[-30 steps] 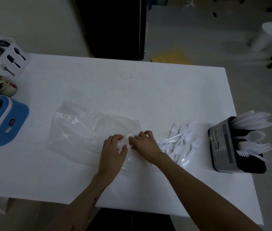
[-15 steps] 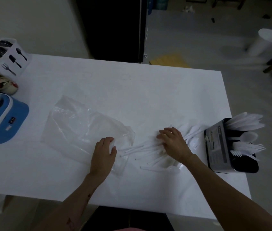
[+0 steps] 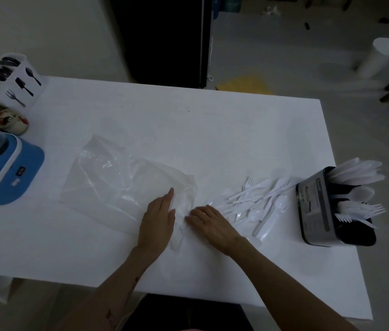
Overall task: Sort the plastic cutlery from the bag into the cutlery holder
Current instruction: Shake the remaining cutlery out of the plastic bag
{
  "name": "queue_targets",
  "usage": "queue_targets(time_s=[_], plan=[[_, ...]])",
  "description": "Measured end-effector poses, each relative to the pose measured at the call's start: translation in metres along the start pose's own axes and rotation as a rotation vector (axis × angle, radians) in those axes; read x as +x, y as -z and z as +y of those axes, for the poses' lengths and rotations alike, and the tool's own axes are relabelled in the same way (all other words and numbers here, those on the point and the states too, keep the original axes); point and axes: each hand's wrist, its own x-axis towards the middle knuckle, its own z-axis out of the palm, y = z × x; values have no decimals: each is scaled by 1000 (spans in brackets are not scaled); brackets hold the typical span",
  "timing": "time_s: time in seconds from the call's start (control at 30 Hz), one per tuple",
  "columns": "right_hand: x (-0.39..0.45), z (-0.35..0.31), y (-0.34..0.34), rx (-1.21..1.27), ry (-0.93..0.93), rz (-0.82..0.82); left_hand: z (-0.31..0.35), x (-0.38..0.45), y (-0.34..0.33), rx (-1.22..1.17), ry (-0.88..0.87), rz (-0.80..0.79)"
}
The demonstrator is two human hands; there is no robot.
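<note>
Head view: clear bag (image 3: 126, 185) lies flat on white table (image 3: 188, 130), looks almost empty. Left hand (image 3: 157, 220) rests flat on bag mouth, fingers straight. Right hand (image 3: 212, 223) beside it, fingers loosely bent; cannot tell if holding anything. Loose cutlery pile (image 3: 258, 201) right of hands. Black cutlery holder (image 3: 315, 206) far right, already some pieces inside. Pile not sorted yet.
</note>
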Motion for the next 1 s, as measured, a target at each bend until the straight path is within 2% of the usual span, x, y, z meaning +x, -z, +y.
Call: queue_targets(time_s=[0.17, 0.3, 0.43, 0.6, 0.67, 0.73, 0.8, 0.9, 1.0], plan=[[-26, 23, -4, -51, 53, 43, -5, -1, -5, 305, -36, -199], [-25, 25, 1, -65, 65, 82, -27, 0, 5, 394, -68, -329], [-23, 24, -1, -78, 38, 106, -74, 1, 29, 435, -56, -260], [-20, 16, -5, -54, 1, 182, -105, 10, 57, 506, 162, -309], [-18, 11, -7, -45, -23, 193, -104, 12, 59, 516, 200, -320], [-19, 9, -8, -34, -54, 155, -97, 10, 54, 526, 200, -274], [-23, 6, -8, -47, -119, 131, -83, 6, 46, 459, 148, -128], [-34, 0, -1, -16, -395, 201, -51, 2, 31, 333, -29, 75], [-43, 5, 14, 12, -662, 274, -7, 3, 15, 227, -290, 114]])
